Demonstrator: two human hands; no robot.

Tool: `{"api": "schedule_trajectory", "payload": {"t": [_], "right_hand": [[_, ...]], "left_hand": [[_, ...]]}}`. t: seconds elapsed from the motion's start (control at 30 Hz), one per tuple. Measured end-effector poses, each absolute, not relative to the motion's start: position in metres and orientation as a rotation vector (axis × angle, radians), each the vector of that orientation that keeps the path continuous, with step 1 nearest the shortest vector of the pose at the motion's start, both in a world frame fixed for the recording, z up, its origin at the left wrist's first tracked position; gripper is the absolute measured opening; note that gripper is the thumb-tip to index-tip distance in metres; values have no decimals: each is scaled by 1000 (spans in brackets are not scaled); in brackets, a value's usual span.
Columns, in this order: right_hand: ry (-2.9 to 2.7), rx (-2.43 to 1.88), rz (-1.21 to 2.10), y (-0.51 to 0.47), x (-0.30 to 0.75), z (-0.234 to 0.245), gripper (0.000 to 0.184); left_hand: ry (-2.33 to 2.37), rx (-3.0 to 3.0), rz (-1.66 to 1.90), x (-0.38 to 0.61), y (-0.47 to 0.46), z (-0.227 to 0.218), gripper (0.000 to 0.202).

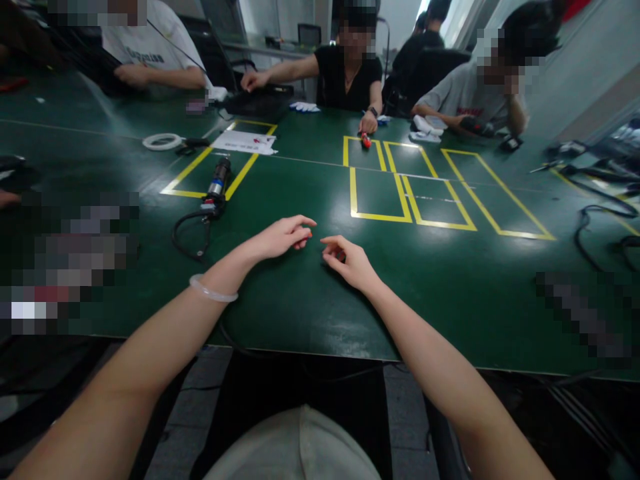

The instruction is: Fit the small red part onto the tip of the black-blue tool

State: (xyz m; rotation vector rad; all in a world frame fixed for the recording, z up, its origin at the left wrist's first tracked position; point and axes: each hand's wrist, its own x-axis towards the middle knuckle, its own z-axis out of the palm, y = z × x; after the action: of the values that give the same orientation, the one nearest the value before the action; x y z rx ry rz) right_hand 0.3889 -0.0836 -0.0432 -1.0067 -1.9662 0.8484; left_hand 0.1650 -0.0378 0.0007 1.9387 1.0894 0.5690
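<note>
Above the green table point(310, 300), near its front edge, my left hand point(285, 237) points inward with the index finger stretched and the other fingers loosely bent. It holds nothing that I can see; a small red spot shows at a fingertip. Facing it across a small gap, my right hand point(347, 260) has its index finger out and its thumb apart, with nothing visible between them. Nearest my left hand, up and to the left, lies a black cylindrical tool point(219, 179) with a blue band and a black cable point(175, 230).
Yellow tape outlines point(381, 218) mark the table. A white sheet point(245, 141) and a white coil point(163, 141) lie at the back left. Across the table, a person's hand point(369, 123) touches a small red object point(365, 141). Black cables point(583, 217) lie at the right.
</note>
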Motion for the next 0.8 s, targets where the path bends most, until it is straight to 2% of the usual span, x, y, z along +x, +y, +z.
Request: {"api": "schedule_trajectory", "payload": {"t": [0.13,0.33,0.47,0.6,0.8], "right_hand": [[-1967,-927,919,-85,387,-40,23],[-1901,-950,994,-86,386,-37,14],[-1712,-982,1148,-82,388,-40,23],[-1622,-992,1252,-78,390,-40,38],[-1614,-994,1319,-79,388,-38,50]], "left_hand": [[804,1906,445,184,-59,-1,60],[819,1932,501,186,-65,-4,59],[961,2120,647,185,-65,-2,47],[887,2233,749,187,-67,0,33],[931,2246,776,188,-68,-1,24]]}}
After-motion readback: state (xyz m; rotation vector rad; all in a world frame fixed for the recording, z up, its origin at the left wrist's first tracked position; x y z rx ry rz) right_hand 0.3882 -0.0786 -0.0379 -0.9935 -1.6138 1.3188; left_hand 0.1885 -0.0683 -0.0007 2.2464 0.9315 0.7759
